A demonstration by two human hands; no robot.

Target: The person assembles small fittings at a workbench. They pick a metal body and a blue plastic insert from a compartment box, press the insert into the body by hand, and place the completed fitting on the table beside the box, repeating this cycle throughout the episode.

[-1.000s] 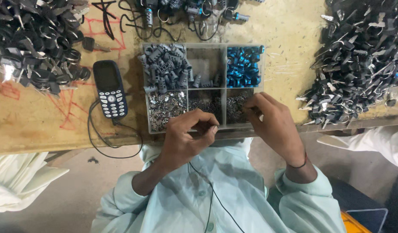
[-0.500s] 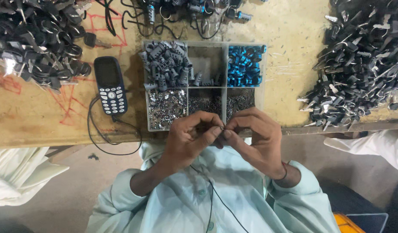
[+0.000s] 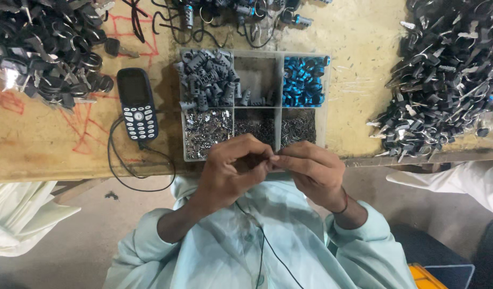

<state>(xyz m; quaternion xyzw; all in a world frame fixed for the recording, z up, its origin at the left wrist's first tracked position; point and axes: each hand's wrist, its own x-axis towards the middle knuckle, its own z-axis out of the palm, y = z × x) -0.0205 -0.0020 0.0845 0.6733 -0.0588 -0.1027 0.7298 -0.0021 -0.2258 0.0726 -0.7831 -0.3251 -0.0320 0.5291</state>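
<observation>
My left hand (image 3: 227, 174) and my right hand (image 3: 313, 171) meet fingertip to fingertip just in front of the table edge, above my lap. Both pinch a small dark part (image 3: 271, 159), which the fingers mostly hide. Right behind the hands sits a clear compartment tray (image 3: 325, 101). It holds grey ribbed cylinders (image 3: 206, 80), blue rings (image 3: 302, 80) and, in its near row, small shiny metal pieces (image 3: 206, 131).
A dark keypad phone (image 3: 138, 104) with a black cable (image 3: 115, 166) lies left of the tray. Heaps of black metal-tipped parts lie at the far left (image 3: 37, 48) and right (image 3: 444, 80). White sleeves of other people show at the lower left (image 3: 21, 219) and right (image 3: 460, 179).
My right hand has come back from the tray's near right compartment to meet my left hand. Both hands now pinch together at the table edge.
</observation>
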